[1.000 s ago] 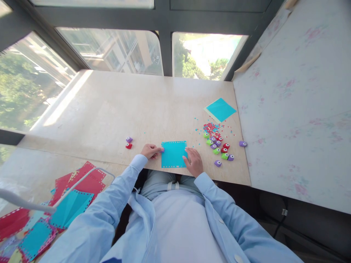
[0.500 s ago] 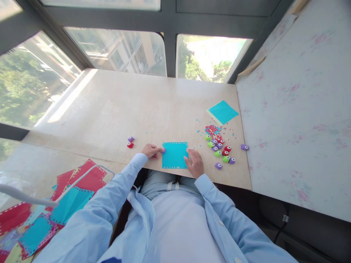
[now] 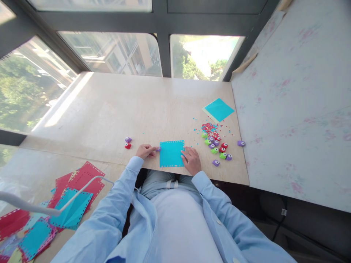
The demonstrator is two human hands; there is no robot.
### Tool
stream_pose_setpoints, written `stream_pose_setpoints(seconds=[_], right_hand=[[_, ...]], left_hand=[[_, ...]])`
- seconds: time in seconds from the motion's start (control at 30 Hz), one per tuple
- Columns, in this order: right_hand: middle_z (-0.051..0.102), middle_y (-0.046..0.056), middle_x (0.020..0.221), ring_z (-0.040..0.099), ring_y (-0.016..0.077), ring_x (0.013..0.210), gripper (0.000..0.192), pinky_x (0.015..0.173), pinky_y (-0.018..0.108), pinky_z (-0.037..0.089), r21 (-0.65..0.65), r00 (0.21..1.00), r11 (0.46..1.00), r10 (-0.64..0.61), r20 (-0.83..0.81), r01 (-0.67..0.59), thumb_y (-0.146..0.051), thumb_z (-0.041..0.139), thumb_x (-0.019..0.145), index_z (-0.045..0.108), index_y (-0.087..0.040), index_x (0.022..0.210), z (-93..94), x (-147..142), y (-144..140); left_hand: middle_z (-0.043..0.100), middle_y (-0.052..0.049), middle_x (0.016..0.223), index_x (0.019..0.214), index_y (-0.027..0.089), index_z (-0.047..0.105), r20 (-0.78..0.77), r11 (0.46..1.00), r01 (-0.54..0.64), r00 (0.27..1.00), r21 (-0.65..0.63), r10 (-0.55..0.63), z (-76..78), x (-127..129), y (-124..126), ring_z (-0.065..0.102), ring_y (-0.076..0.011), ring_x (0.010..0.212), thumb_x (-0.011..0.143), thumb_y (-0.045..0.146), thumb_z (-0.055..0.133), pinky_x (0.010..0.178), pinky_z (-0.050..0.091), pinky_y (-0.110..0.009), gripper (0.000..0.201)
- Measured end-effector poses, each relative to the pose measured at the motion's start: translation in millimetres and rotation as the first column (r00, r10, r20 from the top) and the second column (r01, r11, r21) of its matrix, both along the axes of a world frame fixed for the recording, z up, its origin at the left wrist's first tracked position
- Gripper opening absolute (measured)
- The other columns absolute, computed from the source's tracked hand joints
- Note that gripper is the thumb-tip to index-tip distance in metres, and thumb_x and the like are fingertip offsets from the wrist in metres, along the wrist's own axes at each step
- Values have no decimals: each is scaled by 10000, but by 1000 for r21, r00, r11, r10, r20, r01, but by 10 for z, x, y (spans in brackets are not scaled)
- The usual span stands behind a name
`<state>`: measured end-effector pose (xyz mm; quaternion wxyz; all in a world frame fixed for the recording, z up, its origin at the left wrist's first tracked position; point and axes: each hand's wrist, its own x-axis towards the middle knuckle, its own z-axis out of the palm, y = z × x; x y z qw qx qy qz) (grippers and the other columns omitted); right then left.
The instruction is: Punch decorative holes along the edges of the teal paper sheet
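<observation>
A blue square of paper (image 3: 172, 154) lies on the table in front of me, with small punched holes along its top and bottom edges and at its right side. My left hand (image 3: 146, 150) is closed on a small purple craft punch (image 3: 158, 149) with an eye design, at the paper's left edge. On the right edge of the sheet rests my right hand (image 3: 191, 160), fingers stretched out and holding nothing.
Several red, green and purple punches (image 3: 222, 149) stand to the right, by a heap of paper bits (image 3: 209, 128). Blue and pale sheets (image 3: 219, 109) lie behind. Two punches (image 3: 128, 143) sit left. Punched papers (image 3: 71, 208) pile up behind a white curved arm (image 3: 52, 211).
The whole view has shifted slightly. The purple punch in my left hand has moved a little left against the paper's edge. My right hand stays by the right edge.
</observation>
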<state>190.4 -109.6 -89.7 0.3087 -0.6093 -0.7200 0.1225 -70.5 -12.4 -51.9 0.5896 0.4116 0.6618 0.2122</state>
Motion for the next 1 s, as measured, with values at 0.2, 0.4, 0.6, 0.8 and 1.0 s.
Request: stream_pose_setpoints(seconds=[0.2,0.4,0.6,0.8,1.0], right_hand=[[583,109,1309,485,244,1242,284,1070,486,367,8,1000,1000,1,-19,-1,-231,476,919,683,-199,1110,-15,3,6],[598,101,1288,506,248,1223,291,1052,498,389,30,999,999,-11,-38,12,-229,473,915,683,-212,1116,-43,6,13],[628,96,1246,532,252,1189,279,1045,490,404,65,999,998,-16,-39,18,-217,478,910,696,-201,1083,-45,6,13],[633,107,1238,538,256,1183,283,1034,509,411,91,998,996,-10,-57,15,-224,465,916,696,-196,1076,-88,20,12],[648,117,1207,557,255,1157,269,1031,501,415,119,998,993,-17,-59,24,-222,467,919,704,-179,1038,-101,14,19]], left_hand=[[624,-10,536,535,174,470,47,981,-173,984,83,170,-27,-118,-170,646,-144,520,528,492,791,472,532,-223,452],[618,-11,536,558,165,512,-25,920,-368,927,133,374,-13,-323,-323,668,-172,530,568,501,745,466,559,-240,409],[615,-15,543,571,166,533,-69,841,-501,850,203,523,-47,-480,-407,667,-189,508,615,469,683,429,560,-256,341],[618,-25,597,626,168,519,-103,794,-571,794,211,599,-56,-555,-354,638,-157,453,700,518,578,394,530,-244,362],[589,-6,570,636,180,500,-58,727,-642,739,243,671,-110,-553,-329,583,-126,399,778,536,491,369,481,-226,383]])
